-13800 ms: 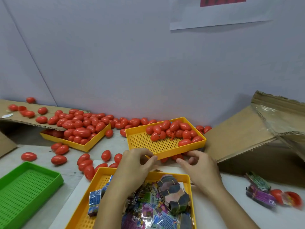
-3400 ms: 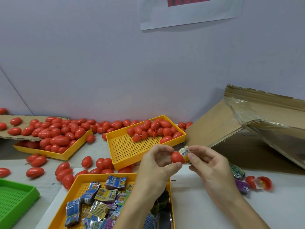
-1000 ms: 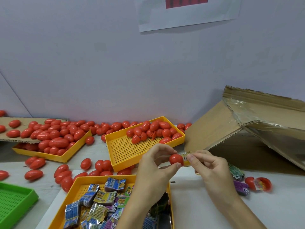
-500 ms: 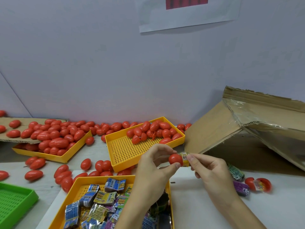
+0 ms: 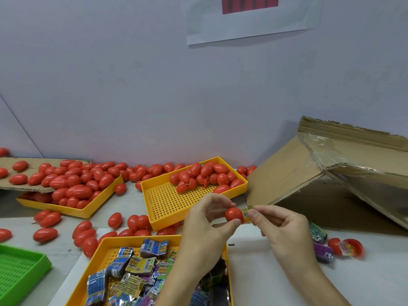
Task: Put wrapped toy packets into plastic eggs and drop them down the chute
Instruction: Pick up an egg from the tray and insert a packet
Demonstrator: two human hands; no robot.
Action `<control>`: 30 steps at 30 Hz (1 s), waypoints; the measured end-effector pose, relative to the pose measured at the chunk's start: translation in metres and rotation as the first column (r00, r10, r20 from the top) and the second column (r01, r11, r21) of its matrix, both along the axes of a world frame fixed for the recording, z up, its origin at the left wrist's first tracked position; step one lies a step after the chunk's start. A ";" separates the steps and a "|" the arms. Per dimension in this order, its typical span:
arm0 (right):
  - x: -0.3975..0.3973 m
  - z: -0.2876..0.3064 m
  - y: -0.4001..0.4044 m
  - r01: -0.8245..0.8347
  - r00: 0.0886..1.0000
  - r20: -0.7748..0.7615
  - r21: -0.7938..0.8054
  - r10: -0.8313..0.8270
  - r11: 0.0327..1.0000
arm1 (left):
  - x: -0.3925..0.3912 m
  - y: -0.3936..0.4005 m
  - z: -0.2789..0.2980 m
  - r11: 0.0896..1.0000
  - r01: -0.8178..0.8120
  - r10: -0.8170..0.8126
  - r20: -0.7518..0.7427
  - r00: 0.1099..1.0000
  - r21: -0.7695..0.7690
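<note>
My left hand pinches a red plastic egg half between thumb and fingers, above the table's middle. A yellow wrapped toy packet sticks out of that half on its right side, and my right hand pinches the packet's outer end. Below my left arm stands a yellow tray filled with several wrapped packets. Another yellow tray behind my hands holds several red eggs at its far end. A slanted cardboard chute rises at the right.
A third yellow tray heaped with red eggs sits at the left, partly under a cardboard sheet. Loose eggs lie scattered across the table. A green tray is at the lower left. Two packets and an open egg lie at the right.
The packet sits a little deeper against the egg half than a second ago. Both hands have stayed in nearly the same place.
</note>
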State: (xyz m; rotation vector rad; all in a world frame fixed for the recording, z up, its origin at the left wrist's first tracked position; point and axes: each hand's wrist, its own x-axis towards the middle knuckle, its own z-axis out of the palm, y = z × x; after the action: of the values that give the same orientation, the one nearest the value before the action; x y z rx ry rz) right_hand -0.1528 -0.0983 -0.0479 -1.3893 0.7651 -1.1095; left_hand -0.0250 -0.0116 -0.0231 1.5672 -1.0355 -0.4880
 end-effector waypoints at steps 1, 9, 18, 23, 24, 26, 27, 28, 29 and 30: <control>0.000 -0.001 0.000 0.006 1.000 -0.012 -0.009 -0.007 1.000 | 0.000 0.000 0.000 1.000 0.002 -0.002 0.001 1.000 0.000; 0.001 -0.004 0.000 0.022 0.999 -0.034 0.034 -0.021 0.999 | 0.000 0.000 -0.001 1.000 0.002 -0.002 0.006 1.000 -0.002; 0.002 -0.005 -0.001 0.010 1.000 -0.028 0.046 -0.009 0.999 | -0.001 0.000 -0.001 1.000 0.003 -0.003 0.014 1.000 0.002; 0.002 -0.006 -0.001 0.007 1.000 -0.013 0.041 -0.006 0.999 | 0.000 -0.001 -0.001 1.000 0.010 -0.010 0.006 1.000 0.007; 0.002 -0.006 -0.001 0.005 1.000 -0.010 0.041 -0.004 0.999 | 0.000 -0.001 -0.001 1.000 0.012 -0.012 0.007 1.000 0.007; 0.003 -0.006 -0.001 0.001 1.000 -0.003 0.043 -0.001 0.999 | -0.001 -0.001 -0.001 1.000 0.011 -0.011 0.006 1.000 0.008; 0.003 -0.006 -0.001 -0.001 1.000 -0.003 0.042 0.001 0.999 | -0.001 -0.001 -0.001 1.000 0.009 -0.009 0.010 1.000 0.012; 0.003 -0.006 -0.001 -0.004 1.000 -0.004 0.038 0.004 0.999 | -0.001 -0.001 -0.001 1.000 0.007 -0.007 0.016 1.000 0.015; 0.003 -0.006 -0.001 -0.008 1.000 -0.007 0.034 0.008 0.999 | -0.001 -0.001 -0.001 1.000 0.006 -0.006 0.024 1.000 0.018; 0.002 -0.007 -0.001 -0.011 1.000 -0.010 0.030 0.011 0.999 | -0.001 -0.001 -0.001 1.000 0.004 -0.005 0.030 1.000 0.021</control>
State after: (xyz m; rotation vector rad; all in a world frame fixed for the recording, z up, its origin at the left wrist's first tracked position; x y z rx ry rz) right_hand -0.1505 -0.0994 -0.0545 -1.3730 0.7776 -1.0789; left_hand -0.0264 -0.0123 -0.0240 1.5952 -1.0605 -0.4810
